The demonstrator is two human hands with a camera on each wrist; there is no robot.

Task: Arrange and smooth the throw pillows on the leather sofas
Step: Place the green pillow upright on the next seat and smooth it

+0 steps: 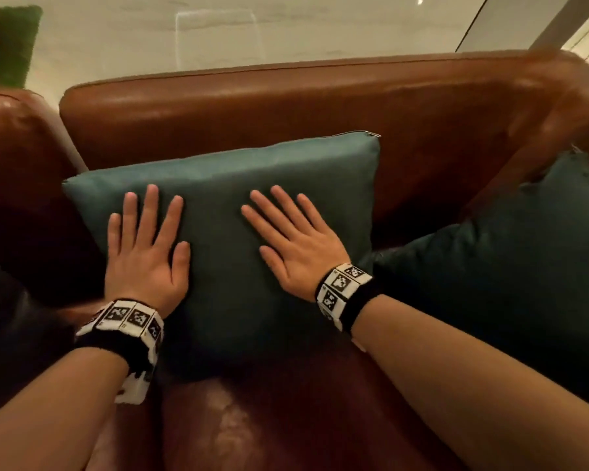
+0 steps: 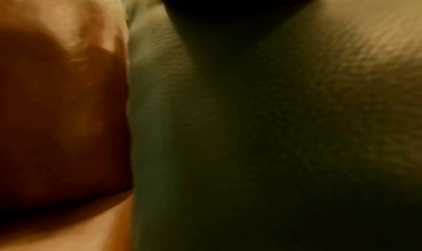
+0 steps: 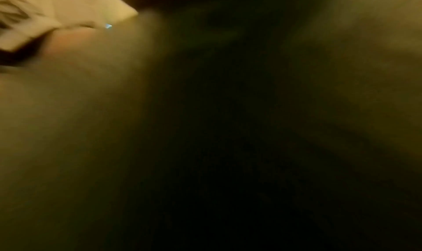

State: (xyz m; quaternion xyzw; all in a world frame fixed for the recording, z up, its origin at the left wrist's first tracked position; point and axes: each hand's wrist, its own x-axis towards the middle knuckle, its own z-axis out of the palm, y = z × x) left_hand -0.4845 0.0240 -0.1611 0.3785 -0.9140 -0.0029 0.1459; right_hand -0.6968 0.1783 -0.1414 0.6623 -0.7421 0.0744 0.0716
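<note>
A teal throw pillow [image 1: 225,171] leans against the backrest of a brown leather sofa [image 1: 252,107] in the head view. My left hand [image 1: 147,246] lies flat on its left half, fingers straight and spread. My right hand [image 1: 293,239] lies flat on its right half, fingers straight and pointing up-left. A second, darker teal pillow [image 1: 510,266] rests in the sofa's right corner against the armrest. In the left wrist view the pillow fabric [image 2: 251,128] fills the frame beside brown leather [image 2: 57,110]. The right wrist view is dark and blurred fabric.
A second leather sofa's arm [image 1: 11,137] stands at the left, with a narrow gap between. Behind the backrest is pale floor [image 1: 218,32], with a green mat [image 1: 11,42] at the far left. Bare seat leather [image 1: 252,423] lies in front of the pillow.
</note>
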